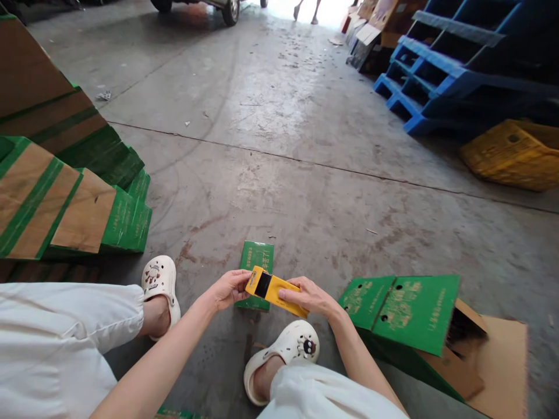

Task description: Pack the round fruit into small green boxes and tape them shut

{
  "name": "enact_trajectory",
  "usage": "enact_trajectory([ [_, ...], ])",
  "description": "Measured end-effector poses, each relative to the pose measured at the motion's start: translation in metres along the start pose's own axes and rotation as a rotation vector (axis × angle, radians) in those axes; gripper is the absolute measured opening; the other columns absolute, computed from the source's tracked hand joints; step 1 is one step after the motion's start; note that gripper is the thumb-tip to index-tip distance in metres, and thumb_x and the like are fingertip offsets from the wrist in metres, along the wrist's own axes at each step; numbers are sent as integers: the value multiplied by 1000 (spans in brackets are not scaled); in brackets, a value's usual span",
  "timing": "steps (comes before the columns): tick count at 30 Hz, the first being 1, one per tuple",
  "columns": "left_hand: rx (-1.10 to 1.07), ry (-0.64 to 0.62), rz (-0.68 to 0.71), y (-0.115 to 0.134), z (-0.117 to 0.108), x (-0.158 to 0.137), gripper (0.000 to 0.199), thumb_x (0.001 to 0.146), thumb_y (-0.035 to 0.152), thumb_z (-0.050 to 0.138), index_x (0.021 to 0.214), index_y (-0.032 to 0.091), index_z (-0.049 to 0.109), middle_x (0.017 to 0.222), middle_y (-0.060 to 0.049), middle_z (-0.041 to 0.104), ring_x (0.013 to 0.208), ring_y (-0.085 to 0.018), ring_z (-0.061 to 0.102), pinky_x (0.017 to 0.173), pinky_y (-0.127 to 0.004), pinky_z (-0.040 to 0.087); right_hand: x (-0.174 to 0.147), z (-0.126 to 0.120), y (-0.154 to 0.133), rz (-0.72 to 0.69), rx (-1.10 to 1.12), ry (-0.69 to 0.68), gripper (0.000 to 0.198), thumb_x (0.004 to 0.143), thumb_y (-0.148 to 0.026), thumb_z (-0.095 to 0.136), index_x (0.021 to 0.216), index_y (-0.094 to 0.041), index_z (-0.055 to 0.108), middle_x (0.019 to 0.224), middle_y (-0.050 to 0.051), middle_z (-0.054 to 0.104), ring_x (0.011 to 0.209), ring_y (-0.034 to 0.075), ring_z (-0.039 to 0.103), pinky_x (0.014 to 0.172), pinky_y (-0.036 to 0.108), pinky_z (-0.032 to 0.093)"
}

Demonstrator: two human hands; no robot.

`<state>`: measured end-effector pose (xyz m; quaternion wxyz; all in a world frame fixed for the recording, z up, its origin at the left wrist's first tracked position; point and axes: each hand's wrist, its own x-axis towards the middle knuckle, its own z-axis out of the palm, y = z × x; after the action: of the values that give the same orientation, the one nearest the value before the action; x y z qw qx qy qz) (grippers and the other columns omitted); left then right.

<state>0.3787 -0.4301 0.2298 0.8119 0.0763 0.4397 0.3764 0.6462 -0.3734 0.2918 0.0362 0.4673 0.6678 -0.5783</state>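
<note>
A slim yellow box [279,291] with a black panel near its left end is held between my two hands. The fingers of my left hand [229,288] pinch its left end. My right hand [311,295] grips the other end, with the thumb lying on top. Below and behind it, a small green carton [257,254] with pale printing rests on the floor between my feet. The yellow box and my left fingers cover part of that carton.
Green-and-brown cartons [82,215] are piled at the left. An open green carton [406,308] lies on the right. Blue pallets [437,81] and a yellow crate [515,154] stand farther right. At the back are a vehicle [209,4] and a person's legs [308,10].
</note>
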Motion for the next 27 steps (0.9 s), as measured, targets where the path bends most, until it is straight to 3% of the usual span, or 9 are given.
enact_trajectory([
  [5, -98, 31, -62, -9, -4, 4, 31, 75, 32, 93, 96, 16, 77, 87, -5, 77, 72, -13, 70, 66, -21, 55, 0, 4, 2, 16, 88, -34, 60, 82, -77, 63, 75, -17, 65, 64, -2, 54, 59, 12, 44, 53, 23, 32],
  [10, -108, 47, -86, -13, -7, 6, 23, 81, 28, 88, 95, 14, 76, 80, -3, 75, 66, -12, 68, 62, -20, 53, -1, 6, 2, 47, 93, -34, 63, 78, -81, 64, 76, -18, 65, 65, -1, 57, 60, 13, 49, 53, 23, 35],
  [15, -215, -1, -158, -8, -9, 5, 27, 89, 40, 79, 86, 13, 74, 77, -6, 74, 64, -14, 68, 61, -24, 54, -1, 7, 5, 55, 173, -75, 62, 80, -80, 65, 81, -18, 67, 69, 3, 65, 60, 15, 56, 52, 24, 39],
  [19, -48, 72, -7, -15, -11, 7, 35, 67, 34, 97, 87, 14, 76, 76, -3, 74, 64, -11, 66, 59, -19, 51, 0, 5, 4, 54, 167, -86, 61, 79, -80, 66, 78, -18, 65, 66, 1, 64, 57, 14, 55, 50, 23, 38],
  [21, 44, 139, 103, -21, -11, 11, 44, 56, 40, 102, 81, 14, 77, 73, -2, 73, 62, -10, 64, 57, -18, 48, 3, 5, 0, 59, 124, -74, 63, 79, -81, 65, 76, -18, 64, 65, 0, 63, 56, 13, 54, 50, 23, 37],
  [27, 217, 347, 340, -23, -21, 26, 53, 52, 56, 98, 76, 13, 80, 68, -4, 72, 58, -11, 59, 55, -21, 45, 15, -2, -21, 121, 64, -131, 65, 78, -83, 64, 78, -18, 66, 65, 1, 65, 56, 14, 55, 49, 23, 37],
])
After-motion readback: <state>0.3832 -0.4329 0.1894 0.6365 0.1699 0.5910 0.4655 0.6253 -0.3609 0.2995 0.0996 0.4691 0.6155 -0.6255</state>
